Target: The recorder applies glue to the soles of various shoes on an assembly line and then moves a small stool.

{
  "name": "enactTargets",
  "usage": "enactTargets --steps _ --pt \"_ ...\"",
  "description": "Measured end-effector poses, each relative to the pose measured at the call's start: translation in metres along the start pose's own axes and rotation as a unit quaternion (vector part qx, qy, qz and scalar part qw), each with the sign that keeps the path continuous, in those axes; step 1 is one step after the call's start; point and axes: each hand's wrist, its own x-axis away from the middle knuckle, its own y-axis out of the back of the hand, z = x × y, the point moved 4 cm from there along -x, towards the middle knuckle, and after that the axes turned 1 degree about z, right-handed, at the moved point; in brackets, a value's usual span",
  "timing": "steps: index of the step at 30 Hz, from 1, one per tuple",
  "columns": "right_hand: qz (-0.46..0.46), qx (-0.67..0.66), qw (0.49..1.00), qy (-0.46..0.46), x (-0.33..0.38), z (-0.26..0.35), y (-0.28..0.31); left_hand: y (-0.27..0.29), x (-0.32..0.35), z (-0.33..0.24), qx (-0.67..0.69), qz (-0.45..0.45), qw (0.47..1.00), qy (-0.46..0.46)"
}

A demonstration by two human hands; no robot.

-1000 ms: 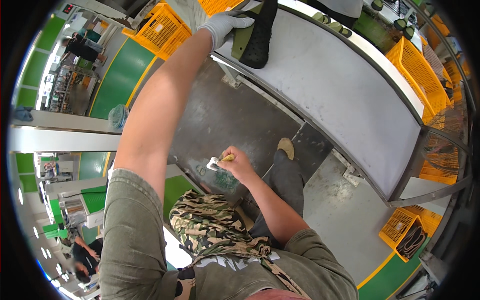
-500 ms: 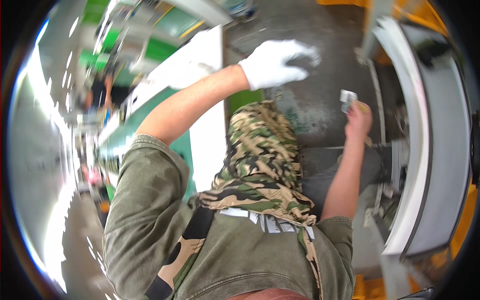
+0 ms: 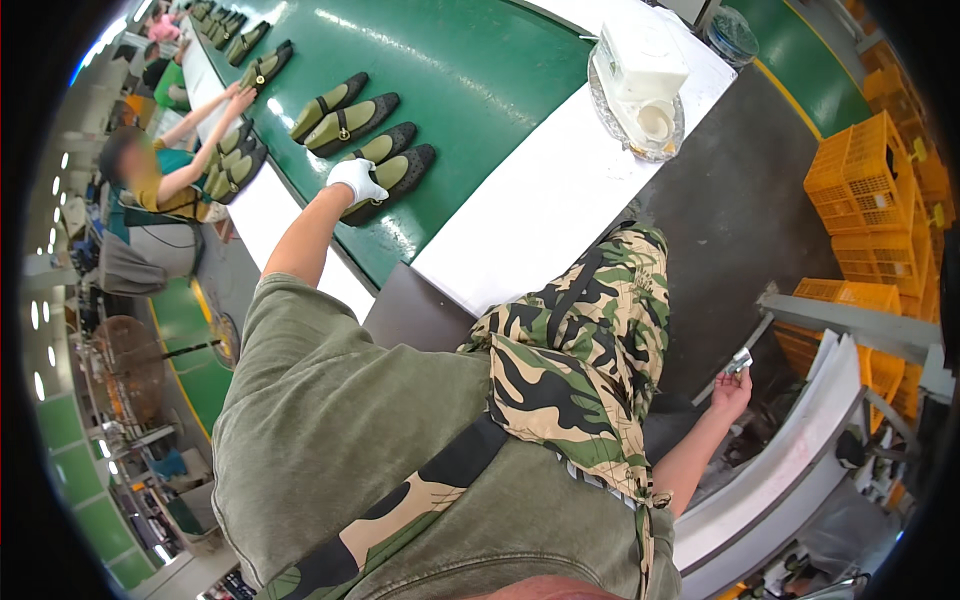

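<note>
Green shoe (image 3: 408,170), slanting forward-right, is touched by the left hand (image 3: 354,179), grip unclear; silvery item (image 3: 739,360) is held by the right hand (image 3: 732,394).

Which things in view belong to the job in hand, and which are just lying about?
Likely part of the job:
dark-toed green shoes at the gloved left hand
small pale item in the right hand, kind unclear
green surface under the shoes

Apparently just about:
yellow crates
round tub
</note>
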Motion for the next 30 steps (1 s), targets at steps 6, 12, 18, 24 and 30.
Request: enactTargets --steps 6,12,18,24,30 --pt "0.108 0.088 0.989 0.045 0.02 0.042 -0.093 -0.016 -0.026 -0.005 -0.086 0.112 0.99 0.022" --pt "0.16 0.107 0.979 0.071 0.058 0.035 -0.192 -0.03 -0.025 -0.003 0.004 0.074 0.997 -0.018" --pt "0.087 0.14 0.984 0.07 0.08 -0.01 -0.247 -0.048 -0.008 -0.051 0.657 0.096 0.747 -0.03" --pt "0.237 0.216 0.943 0.087 0.15 -0.022 -0.335 -0.001 0.018 -0.161 0.83 0.15 0.471 -0.257" --pt "0.36 0.218 0.895 0.147 0.223 -0.02 -0.379 0.061 0.098 -0.284 0.743 0.093 0.495 -0.441"
